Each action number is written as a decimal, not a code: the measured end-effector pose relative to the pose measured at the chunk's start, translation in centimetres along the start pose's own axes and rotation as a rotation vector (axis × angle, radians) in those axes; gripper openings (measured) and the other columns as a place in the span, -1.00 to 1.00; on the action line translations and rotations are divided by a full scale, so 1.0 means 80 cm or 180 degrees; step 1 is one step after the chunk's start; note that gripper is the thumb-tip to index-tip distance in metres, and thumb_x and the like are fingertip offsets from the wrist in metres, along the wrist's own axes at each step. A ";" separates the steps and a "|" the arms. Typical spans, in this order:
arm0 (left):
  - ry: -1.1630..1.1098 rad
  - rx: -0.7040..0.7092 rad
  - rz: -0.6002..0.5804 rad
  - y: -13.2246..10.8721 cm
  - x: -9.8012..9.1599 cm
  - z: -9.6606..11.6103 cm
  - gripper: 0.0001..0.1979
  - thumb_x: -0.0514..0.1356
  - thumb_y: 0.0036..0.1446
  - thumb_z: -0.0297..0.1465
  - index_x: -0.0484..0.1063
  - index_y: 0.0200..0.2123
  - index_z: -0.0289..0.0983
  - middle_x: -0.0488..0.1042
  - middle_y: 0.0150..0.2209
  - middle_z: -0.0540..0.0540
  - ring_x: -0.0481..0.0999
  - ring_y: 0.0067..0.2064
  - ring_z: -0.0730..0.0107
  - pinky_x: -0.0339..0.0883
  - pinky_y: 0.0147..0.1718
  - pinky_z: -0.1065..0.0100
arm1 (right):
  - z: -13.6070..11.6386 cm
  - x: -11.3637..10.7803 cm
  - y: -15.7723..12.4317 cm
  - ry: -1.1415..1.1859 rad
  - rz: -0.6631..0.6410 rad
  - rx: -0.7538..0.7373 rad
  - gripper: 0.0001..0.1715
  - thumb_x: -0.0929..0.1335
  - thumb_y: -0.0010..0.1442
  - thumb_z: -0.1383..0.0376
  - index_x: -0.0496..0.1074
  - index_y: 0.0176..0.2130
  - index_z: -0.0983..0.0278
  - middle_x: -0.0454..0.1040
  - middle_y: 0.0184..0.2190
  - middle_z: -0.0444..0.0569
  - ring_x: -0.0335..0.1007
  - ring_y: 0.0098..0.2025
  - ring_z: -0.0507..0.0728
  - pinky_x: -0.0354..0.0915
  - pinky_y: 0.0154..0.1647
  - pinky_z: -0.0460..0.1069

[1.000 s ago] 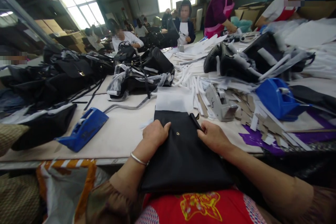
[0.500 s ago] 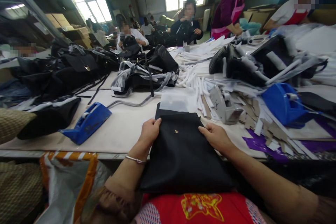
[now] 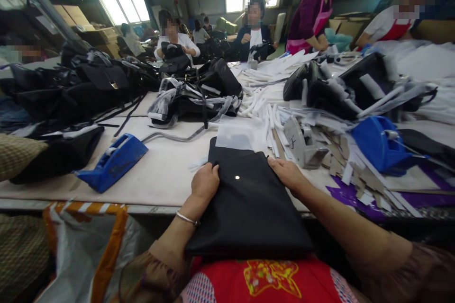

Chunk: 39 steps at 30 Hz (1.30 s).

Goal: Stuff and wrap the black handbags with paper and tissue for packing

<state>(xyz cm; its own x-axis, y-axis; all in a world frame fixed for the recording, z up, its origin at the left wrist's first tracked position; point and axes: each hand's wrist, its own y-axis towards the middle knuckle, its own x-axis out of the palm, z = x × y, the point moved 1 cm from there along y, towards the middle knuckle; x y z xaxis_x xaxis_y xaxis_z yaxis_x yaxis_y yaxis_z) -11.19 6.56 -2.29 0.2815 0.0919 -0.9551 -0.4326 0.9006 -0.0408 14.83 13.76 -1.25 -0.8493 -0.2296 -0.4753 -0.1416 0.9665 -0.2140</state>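
Note:
A flat black bag (image 3: pixel 249 208) leans from the table edge down against my red apron, its small round metal clasp facing up. My left hand (image 3: pixel 206 181) pinches its upper left edge, thumb on top. At the upper right corner, my right hand (image 3: pixel 286 173) grips the bag between thumb and fingers. Behind the bag's top edge a black flap (image 3: pixel 223 151) lies on the table, partly covered by a translucent white sheet (image 3: pixel 236 133). The fingers beneath the bag are hidden on both sides.
A blue tape dispenser (image 3: pixel 115 161) stands to the left, with a grey dispenser (image 3: pixel 304 144) and another blue one (image 3: pixel 378 144) on the right. Black bags (image 3: pixel 199 94) and white padding strips (image 3: pixel 258 104) are heaped beyond. Several people work across the table. An orange-edged sack (image 3: pixel 110 251) hangs at lower left.
My left hand has turned slightly and closed more around the bag's edge, and small pale strips now show beside it. The bag has shifted slightly. A co-worker opposite has lowered a black item.

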 end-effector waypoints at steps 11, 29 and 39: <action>-0.0113 0.0021 0.0112 -0.001 -0.001 -0.015 -0.63 -0.09 0.36 -0.30 0.45 -0.35 -0.25 0.60 -0.28 -0.21 0.57 -0.23 0.22 0.29 -0.26 0.32 | -0.006 0.021 0.028 0.0114 -0.0504 0.0514 -0.82 0.39 -0.06 0.25 0.31 -0.55 0.25 0.35 -0.69 -0.16 0.27 -0.64 0.04 0.16 -0.60 -0.09; 0.0086 0.1969 -0.0812 -0.020 -0.027 0.005 -0.59 -0.05 0.35 -0.38 0.37 0.19 -0.16 0.35 0.22 -0.20 0.36 0.20 0.18 0.23 0.18 0.26 | 0.001 0.020 0.039 -0.1334 -0.0251 -0.0314 -0.85 0.37 -0.05 0.21 0.38 -0.50 0.25 0.38 -0.62 -0.16 0.30 -0.48 0.07 0.08 -0.48 -0.07; 0.0109 0.1603 -0.1644 -0.063 -0.039 0.023 0.24 0.17 -0.18 0.32 -0.16 0.43 -0.17 -0.32 0.45 -0.43 -0.31 0.42 -0.40 -0.14 0.24 -0.34 | -0.035 0.002 0.012 -0.2676 -0.0125 -0.0938 -0.66 0.37 0.17 0.16 0.46 -0.11 0.31 0.54 -0.28 0.11 0.45 -0.23 0.24 0.25 -0.25 0.03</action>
<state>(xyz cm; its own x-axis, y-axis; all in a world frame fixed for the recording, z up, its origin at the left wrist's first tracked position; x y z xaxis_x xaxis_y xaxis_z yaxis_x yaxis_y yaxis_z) -8.31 2.55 1.48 0.3130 -0.4043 -0.8594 0.1980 0.9128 -0.3573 13.14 14.98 0.89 -0.2035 -0.1593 -0.9660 -0.3862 0.9197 -0.0703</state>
